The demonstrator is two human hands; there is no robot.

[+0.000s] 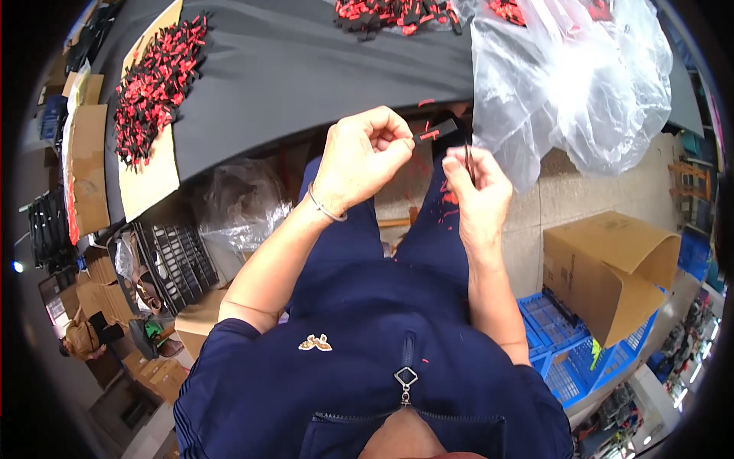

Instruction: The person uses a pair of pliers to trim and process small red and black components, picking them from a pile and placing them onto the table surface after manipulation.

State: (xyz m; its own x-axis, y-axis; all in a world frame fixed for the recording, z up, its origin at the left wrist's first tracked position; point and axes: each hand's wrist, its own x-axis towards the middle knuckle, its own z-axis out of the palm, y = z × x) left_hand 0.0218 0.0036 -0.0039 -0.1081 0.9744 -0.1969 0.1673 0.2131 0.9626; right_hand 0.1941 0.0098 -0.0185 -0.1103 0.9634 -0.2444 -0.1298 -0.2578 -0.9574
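pinched by thumb and fingers of the left hand (355,161), a small black strip (436,132) with red on it sits in the upper middle of the frame.
the right hand (482,187), just to its lower right, grasps a thin dark tool (469,165), tip up. heaped black and red pieces (157,92) lie on a cardboard sheet (149,187) at upper left, atop the dark table (283,76); a clear plastic bag (566,92) droops at upper right.
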